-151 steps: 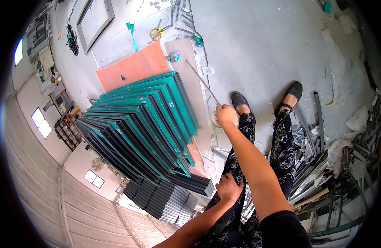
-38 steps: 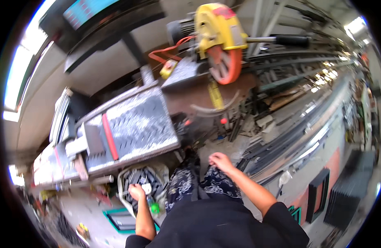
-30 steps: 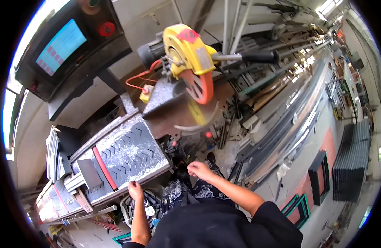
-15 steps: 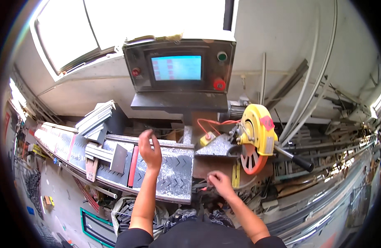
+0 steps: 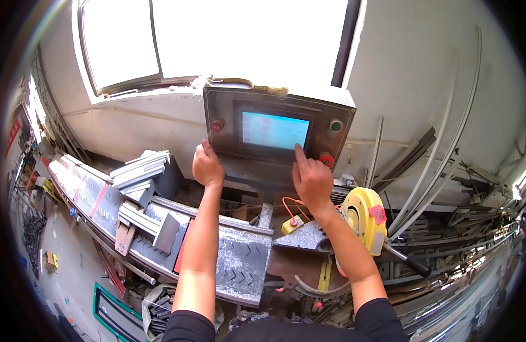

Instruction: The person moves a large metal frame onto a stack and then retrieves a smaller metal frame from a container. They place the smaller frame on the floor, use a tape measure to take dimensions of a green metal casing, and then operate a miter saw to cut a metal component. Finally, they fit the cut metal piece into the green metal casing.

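A dark control box (image 5: 223, 139) with a lit blue-white touchscreen (image 5: 268, 130) stands in front of me. My left hand (image 5: 208, 165) is at its lower left corner, fingers curled closed against the edge. With the index finger stretched out, my right hand (image 5: 313, 181) touches the lower right part of the screen and holds nothing; its other fingers are bent. Just beside that hand is a red push button (image 5: 326, 160). A green button (image 5: 335, 125) sits higher up, and a red knob (image 5: 217, 126) lies left of the screen.
Below the box runs a grey machine bed (image 5: 240, 265) carrying metal profiles (image 5: 140, 171). A yellow saw guard (image 5: 363, 219) with a black-gripped lever (image 5: 414, 265) stands at the right, near my right forearm. Long bars (image 5: 462, 273) fill the racks at far right; a window (image 5: 217, 40) is behind.
My right hand has risen from the bench front to the screen, its index finger now extended. My left hand has come to the box's lower left corner. The view has tilted up.
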Demonstrator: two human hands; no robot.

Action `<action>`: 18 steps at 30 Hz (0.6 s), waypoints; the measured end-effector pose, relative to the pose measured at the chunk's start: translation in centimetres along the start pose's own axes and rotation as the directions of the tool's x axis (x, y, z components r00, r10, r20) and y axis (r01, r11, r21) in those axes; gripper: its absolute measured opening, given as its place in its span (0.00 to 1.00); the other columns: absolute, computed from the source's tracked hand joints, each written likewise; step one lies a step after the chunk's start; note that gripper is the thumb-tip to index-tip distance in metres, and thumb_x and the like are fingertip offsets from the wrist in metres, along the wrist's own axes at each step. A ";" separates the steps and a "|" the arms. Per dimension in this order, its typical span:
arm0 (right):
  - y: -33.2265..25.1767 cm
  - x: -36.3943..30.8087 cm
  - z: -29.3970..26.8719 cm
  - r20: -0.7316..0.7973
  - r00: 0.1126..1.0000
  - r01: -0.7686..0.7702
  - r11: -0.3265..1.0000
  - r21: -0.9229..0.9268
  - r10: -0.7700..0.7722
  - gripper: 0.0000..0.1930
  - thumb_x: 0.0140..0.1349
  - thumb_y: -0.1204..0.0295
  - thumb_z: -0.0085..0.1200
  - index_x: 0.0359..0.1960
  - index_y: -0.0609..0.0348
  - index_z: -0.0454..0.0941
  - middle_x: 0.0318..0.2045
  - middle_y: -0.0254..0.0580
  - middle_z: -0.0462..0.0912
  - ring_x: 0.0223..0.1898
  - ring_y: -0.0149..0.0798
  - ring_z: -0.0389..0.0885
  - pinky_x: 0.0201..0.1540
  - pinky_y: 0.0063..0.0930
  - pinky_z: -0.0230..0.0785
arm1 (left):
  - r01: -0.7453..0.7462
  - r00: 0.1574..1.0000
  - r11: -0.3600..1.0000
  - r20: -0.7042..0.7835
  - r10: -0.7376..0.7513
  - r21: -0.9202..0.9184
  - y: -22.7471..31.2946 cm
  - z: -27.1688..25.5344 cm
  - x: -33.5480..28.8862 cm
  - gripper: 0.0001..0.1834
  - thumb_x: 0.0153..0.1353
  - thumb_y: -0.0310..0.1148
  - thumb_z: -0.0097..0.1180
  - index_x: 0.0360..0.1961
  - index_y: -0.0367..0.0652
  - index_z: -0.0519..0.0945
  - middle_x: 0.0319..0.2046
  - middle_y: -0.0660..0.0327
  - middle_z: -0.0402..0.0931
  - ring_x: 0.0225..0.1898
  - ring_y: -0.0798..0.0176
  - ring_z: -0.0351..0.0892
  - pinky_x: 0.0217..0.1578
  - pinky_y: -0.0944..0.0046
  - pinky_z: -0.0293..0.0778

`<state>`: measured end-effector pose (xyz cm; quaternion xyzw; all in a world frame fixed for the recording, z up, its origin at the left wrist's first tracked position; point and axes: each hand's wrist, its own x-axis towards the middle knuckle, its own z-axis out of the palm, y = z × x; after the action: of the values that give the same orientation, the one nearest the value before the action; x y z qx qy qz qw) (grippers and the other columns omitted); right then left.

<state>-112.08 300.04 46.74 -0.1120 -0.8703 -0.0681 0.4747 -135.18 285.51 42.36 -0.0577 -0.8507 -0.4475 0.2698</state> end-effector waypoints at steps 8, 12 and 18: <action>-0.8 0.6 1.9 -0.075 0.994 0.079 0.997 0.011 -0.078 0.22 0.49 0.74 0.58 0.49 0.61 0.80 0.16 0.36 0.71 0.19 0.38 0.72 0.24 0.33 0.67 | -0.042 0.998 0.998 -0.051 0.040 -0.051 -0.4 -0.6 0.2 0.32 0.72 0.54 0.27 0.39 0.38 0.78 0.35 0.45 0.79 0.39 0.38 0.77 0.39 0.44 0.71; -2.7 2.8 2.4 -0.101 0.950 0.309 0.941 0.139 -0.296 0.20 0.48 0.76 0.58 0.46 0.63 0.81 0.15 0.35 0.71 0.19 0.36 0.72 0.23 0.32 0.66 | -0.014 1.000 0.999 -0.020 0.013 -0.048 -0.3 -0.6 0.1 0.31 0.73 0.52 0.28 0.39 0.37 0.78 0.36 0.45 0.79 0.39 0.38 0.77 0.39 0.44 0.71; -3.7 4.4 5.1 -0.179 0.919 0.376 0.916 0.140 -0.350 0.18 0.47 0.75 0.58 0.44 0.59 0.83 0.14 0.33 0.69 0.18 0.36 0.70 0.23 0.31 0.65 | -0.013 0.998 0.996 -0.070 0.006 -0.089 0.1 -0.4 -0.1 0.27 0.72 0.49 0.32 0.38 0.38 0.78 0.36 0.48 0.80 0.39 0.40 0.77 0.40 0.45 0.72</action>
<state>-119.51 298.22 47.67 0.0986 -0.8403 -0.0882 0.5257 -134.94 285.22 42.56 -0.0582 -0.8195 -0.4856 0.2986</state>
